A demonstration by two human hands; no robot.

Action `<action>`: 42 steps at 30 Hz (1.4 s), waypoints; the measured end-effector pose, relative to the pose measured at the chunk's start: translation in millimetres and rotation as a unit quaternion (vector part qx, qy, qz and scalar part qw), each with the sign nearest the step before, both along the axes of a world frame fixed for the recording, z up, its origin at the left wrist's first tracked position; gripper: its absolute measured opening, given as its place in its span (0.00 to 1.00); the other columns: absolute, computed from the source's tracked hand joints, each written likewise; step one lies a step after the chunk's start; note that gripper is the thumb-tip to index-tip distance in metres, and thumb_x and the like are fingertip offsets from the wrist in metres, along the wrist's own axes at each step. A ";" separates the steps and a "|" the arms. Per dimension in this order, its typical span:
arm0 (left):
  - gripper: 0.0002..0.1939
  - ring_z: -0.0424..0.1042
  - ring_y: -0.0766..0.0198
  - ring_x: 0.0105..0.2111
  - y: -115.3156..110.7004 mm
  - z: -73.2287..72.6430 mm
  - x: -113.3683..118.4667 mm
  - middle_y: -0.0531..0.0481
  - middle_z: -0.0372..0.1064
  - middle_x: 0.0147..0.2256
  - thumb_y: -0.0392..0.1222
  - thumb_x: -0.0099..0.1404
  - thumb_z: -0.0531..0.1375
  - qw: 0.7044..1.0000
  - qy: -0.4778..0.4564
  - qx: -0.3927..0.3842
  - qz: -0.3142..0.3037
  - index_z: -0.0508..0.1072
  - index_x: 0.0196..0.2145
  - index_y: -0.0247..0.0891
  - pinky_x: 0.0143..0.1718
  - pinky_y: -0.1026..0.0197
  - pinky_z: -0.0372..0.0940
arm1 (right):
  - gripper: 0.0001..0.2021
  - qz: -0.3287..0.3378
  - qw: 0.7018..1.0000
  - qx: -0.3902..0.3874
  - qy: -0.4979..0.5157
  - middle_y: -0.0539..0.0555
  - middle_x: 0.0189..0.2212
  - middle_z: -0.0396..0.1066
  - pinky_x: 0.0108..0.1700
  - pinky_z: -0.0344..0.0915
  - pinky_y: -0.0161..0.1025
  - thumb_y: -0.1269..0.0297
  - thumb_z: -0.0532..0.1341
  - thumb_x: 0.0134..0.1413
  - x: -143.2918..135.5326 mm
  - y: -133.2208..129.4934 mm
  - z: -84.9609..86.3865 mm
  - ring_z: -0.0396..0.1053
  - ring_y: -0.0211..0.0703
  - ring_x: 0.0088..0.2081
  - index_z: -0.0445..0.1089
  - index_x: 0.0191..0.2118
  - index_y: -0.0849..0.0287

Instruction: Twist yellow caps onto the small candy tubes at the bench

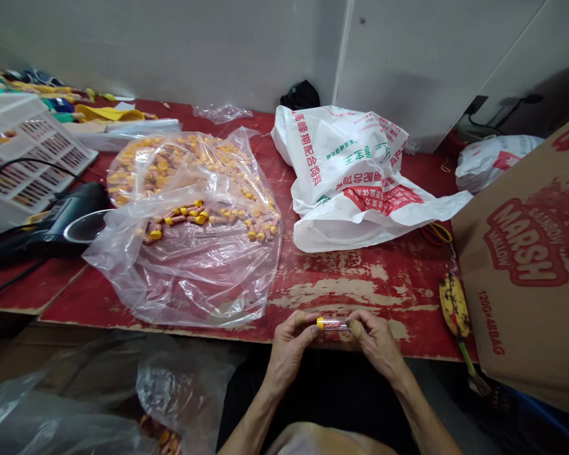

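Left hand: My left hand [290, 345], at bottom centre, is closed in a pinch at the yellow-capped end of the tube [332, 324].
Right hand: My right hand [378, 344] pinches the clear end of that tube between thumb and fingers.
Tube: I see it lying nearly level between both hands, over the near edge of the table [329, 268], with reddish contents showing through.
Clear bag: Left of centre, the clear bag [203, 284] spreads on the red, worn tabletop, holding many yellow-capped pieces [154, 167].
White bag: Right of the clear bag I have a crumpled white bag [348, 221] with red and green print.
Left edge: A white slatted basket [83, 151] stands tilted behind a black device [66, 221].
Right edge: A spotted banana [454, 306] lies beside a carton [516, 322] marked MARSH MALLOW.
Lower left: Below the table, I make out loose clear plastic [183, 392].
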State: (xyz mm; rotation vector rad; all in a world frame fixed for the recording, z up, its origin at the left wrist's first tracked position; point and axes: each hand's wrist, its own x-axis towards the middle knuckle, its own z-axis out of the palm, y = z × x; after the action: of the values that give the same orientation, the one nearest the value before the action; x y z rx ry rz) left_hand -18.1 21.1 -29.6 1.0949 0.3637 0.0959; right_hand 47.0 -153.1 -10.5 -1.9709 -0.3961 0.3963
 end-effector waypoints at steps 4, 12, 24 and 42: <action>0.10 0.70 0.65 0.28 0.7 -0.1 -0.3 0.52 0.66 0.31 0.42 0.51 0.68 1.000 0.001 0.006 0.002 0.79 0.32 0.38 0.30 0.62 0.70 | 0.19 -0.025 0.999 -0.011 -0.028 0.49 0.20 0.61 0.25 0.55 0.33 0.49 0.51 0.58 -0.5 0.1 -0.1 0.58 0.37 0.23 0.65 0.27 0.59; 0.08 0.70 0.67 0.27 1.6 -4.8 -0.4 0.52 0.66 0.34 0.41 0.53 0.67 1.000 -0.009 0.003 -0.005 0.79 0.33 0.39 0.29 0.64 0.70 | 0.20 -0.002 1.000 -0.014 0.000 0.47 0.17 0.57 0.23 0.51 0.33 0.50 0.51 0.58 -1.6 0.4 1.6 0.54 0.35 0.20 0.63 0.23 0.58; 0.07 0.70 0.69 0.24 2.9 -4.1 -0.1 0.53 0.66 0.31 0.41 0.55 0.66 0.999 -0.020 0.029 -0.011 0.79 0.33 0.39 0.29 0.65 0.68 | 0.19 -0.002 0.999 0.002 0.041 0.46 0.19 0.58 0.22 0.50 0.33 0.47 0.51 0.57 -4.3 1.9 -1.5 0.54 0.35 0.20 0.65 0.32 0.60; 0.09 0.71 0.66 0.27 -1.4 -7.8 -0.9 0.51 0.67 0.33 0.41 0.54 0.67 1.000 -0.015 -0.008 0.003 0.78 0.35 0.38 0.30 0.62 0.70 | 0.16 -0.011 0.999 0.040 0.032 0.53 0.32 0.69 0.28 0.62 0.33 0.51 0.54 0.57 -10.5 3.3 -6.6 0.66 0.40 0.29 0.67 0.41 0.58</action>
State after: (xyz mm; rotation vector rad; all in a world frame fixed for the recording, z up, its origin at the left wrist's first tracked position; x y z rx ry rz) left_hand -19.1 19.7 -37.4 1.0762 0.3400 0.1152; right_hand 36.5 -149.7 -17.1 -1.8776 -0.3433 0.4217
